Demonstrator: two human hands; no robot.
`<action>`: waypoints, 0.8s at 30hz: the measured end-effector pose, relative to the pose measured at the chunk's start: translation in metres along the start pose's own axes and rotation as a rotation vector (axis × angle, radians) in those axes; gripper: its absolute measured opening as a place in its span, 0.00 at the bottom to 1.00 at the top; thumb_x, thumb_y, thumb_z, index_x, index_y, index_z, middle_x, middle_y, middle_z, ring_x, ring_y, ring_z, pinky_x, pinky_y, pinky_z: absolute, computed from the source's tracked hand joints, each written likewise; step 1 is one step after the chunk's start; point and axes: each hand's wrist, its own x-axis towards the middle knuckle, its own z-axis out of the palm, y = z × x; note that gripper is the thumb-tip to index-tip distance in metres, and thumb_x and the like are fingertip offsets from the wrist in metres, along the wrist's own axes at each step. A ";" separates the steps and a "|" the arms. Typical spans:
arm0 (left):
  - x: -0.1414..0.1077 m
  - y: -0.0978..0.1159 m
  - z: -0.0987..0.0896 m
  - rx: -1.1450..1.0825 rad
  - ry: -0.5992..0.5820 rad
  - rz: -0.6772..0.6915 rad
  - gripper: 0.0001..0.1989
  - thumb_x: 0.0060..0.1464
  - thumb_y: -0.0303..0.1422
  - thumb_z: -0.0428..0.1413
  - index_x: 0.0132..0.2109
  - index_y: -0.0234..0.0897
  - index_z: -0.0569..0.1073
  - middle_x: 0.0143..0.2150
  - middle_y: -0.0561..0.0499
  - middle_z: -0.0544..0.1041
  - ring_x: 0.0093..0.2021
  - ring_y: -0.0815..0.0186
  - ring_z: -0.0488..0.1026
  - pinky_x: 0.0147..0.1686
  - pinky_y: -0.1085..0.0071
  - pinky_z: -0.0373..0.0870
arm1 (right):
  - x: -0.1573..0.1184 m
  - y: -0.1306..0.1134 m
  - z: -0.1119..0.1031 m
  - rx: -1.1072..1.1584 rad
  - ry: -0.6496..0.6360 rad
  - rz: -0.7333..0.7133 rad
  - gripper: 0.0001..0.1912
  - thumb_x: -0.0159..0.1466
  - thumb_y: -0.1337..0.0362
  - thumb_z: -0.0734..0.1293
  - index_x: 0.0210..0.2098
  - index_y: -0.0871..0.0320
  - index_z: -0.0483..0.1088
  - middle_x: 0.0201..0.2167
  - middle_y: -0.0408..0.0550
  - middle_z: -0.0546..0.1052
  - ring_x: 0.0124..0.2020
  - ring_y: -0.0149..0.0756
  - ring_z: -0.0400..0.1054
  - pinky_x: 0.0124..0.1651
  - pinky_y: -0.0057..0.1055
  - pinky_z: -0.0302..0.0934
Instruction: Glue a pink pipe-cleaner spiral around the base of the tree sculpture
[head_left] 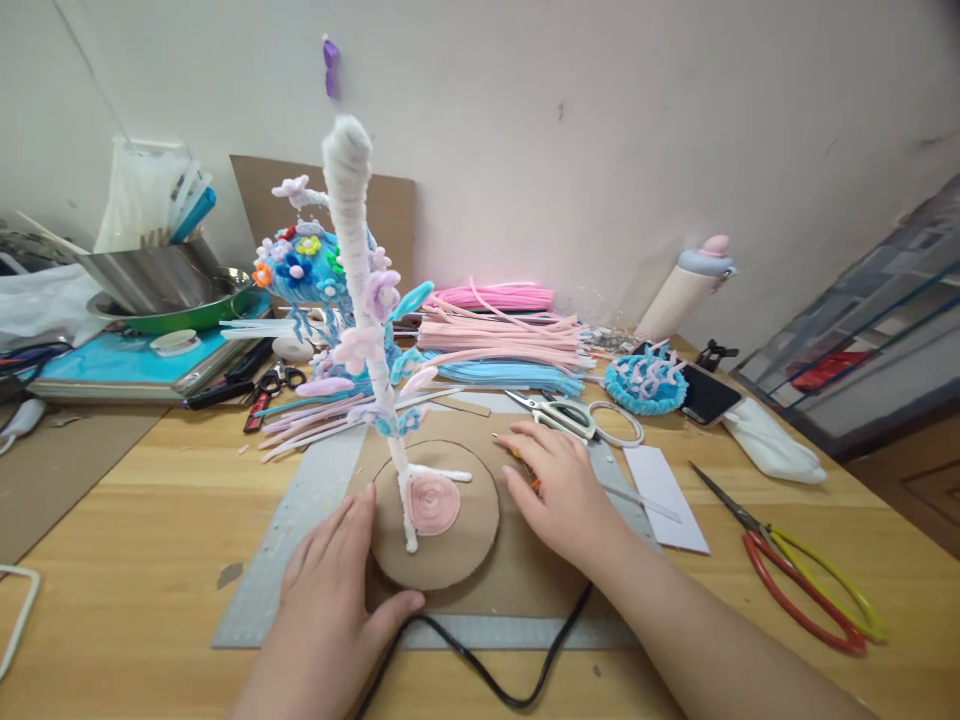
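A round cardboard disc [472, 520] lies on a larger cardboard sheet [525, 590]. On the disc stands a white wrapped stem [349, 220] with pastel flowers, and a pink coil [433, 503] lies at its foot. My left hand [337, 580] rests at the disc's left edge, thumb spread from the fingers, grasping nothing. To the right of the disc, my right hand [559, 490] is curled over a thin orange tool [534, 484], mostly hidden beneath the fingers.
Behind lie pink and blue pipe-cleaner bundles [502, 340], pale-handled scissors [559, 415] and a blue round piece [646, 380]. Red-and-yellow scissors [802, 580] lie at right. A black cable [480, 672] crosses the front. A metal bowl [157, 280] stands back left.
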 end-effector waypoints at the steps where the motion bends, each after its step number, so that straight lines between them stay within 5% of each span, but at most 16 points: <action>1: 0.003 -0.001 0.000 -0.003 -0.010 -0.003 0.44 0.48 0.41 0.60 0.67 0.38 0.50 0.61 0.39 0.67 0.59 0.47 0.64 0.54 0.49 0.64 | 0.001 0.000 -0.001 -0.009 -0.007 0.007 0.15 0.64 0.65 0.60 0.50 0.56 0.70 0.52 0.54 0.71 0.54 0.46 0.62 0.57 0.50 0.52; 6: 0.014 -0.008 0.007 -0.039 -0.039 0.016 0.42 0.48 0.40 0.60 0.66 0.39 0.51 0.61 0.39 0.67 0.60 0.47 0.64 0.55 0.49 0.63 | 0.017 -0.001 -0.019 -0.060 -0.156 -0.019 0.15 0.61 0.64 0.65 0.48 0.54 0.72 0.46 0.52 0.75 0.48 0.46 0.68 0.50 0.45 0.58; 9: 0.015 -0.011 0.013 -0.067 -0.027 0.043 0.42 0.51 0.41 0.59 0.67 0.39 0.49 0.62 0.39 0.66 0.62 0.47 0.62 0.56 0.47 0.62 | 0.045 0.003 -0.030 -0.083 -0.257 -0.037 0.06 0.60 0.63 0.67 0.32 0.54 0.76 0.30 0.48 0.78 0.33 0.42 0.72 0.37 0.36 0.63; 11: 0.013 -0.011 0.015 -0.097 0.007 0.063 0.42 0.52 0.41 0.58 0.68 0.40 0.46 0.63 0.38 0.63 0.63 0.46 0.59 0.56 0.45 0.61 | 0.071 0.009 -0.031 -0.101 -0.252 -0.013 0.12 0.63 0.63 0.64 0.24 0.56 0.74 0.23 0.47 0.76 0.28 0.39 0.70 0.33 0.34 0.62; 14: 0.010 -0.010 0.011 -0.179 0.074 0.057 0.39 0.56 0.39 0.55 0.68 0.41 0.44 0.65 0.38 0.60 0.64 0.47 0.57 0.57 0.44 0.61 | 0.117 0.021 -0.020 -0.091 -0.176 -0.011 0.07 0.66 0.66 0.63 0.39 0.58 0.73 0.38 0.48 0.77 0.39 0.39 0.71 0.42 0.37 0.64; 17: 0.010 -0.010 0.004 -0.257 0.087 0.037 0.33 0.58 0.35 0.52 0.67 0.42 0.48 0.64 0.39 0.61 0.63 0.49 0.59 0.57 0.45 0.63 | 0.157 0.031 -0.002 -0.058 -0.149 -0.019 0.15 0.67 0.59 0.64 0.50 0.59 0.68 0.49 0.50 0.72 0.44 0.39 0.70 0.46 0.42 0.67; 24: 0.010 -0.012 0.002 -0.305 0.060 0.004 0.26 0.58 0.31 0.51 0.62 0.41 0.56 0.60 0.41 0.65 0.61 0.52 0.63 0.55 0.48 0.66 | 0.225 0.026 0.033 -0.003 -0.068 0.067 0.17 0.67 0.59 0.65 0.53 0.59 0.66 0.51 0.51 0.70 0.46 0.41 0.69 0.46 0.44 0.67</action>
